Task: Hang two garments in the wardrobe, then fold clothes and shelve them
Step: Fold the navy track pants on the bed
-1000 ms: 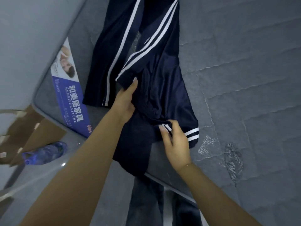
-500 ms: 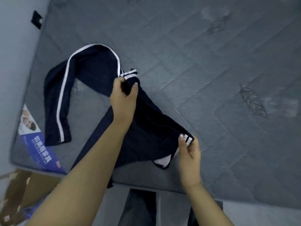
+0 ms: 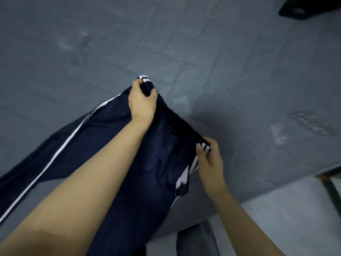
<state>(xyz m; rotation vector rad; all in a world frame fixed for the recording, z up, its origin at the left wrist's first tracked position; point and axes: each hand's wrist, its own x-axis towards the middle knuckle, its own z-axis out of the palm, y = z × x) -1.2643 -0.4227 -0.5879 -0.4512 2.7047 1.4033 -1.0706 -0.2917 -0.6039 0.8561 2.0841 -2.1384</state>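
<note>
Navy track pants (image 3: pixel 158 156) with white side stripes hang stretched between my two hands above a grey mattress (image 3: pixel 221 61). My left hand (image 3: pixel 143 101) grips one end of the striped waistband, held higher and farther out. My right hand (image 3: pixel 208 157) pinches the other end of the waistband, lower and nearer to me. The legs trail down and to the left, one white stripe running toward the lower left corner. The leg ends are out of view.
A dark garment (image 3: pixel 310 7) lies on the mattress at the top right corner. The mattress edge runs along the lower right, with pale floor (image 3: pixel 276 218) below it. A dark frame (image 3: pixel 330 185) shows at the right edge.
Both hands have lifted the pants off the mattress and pulled the waistband taut. The camera has swung right, so the label and cardboard at the left have left the view.
</note>
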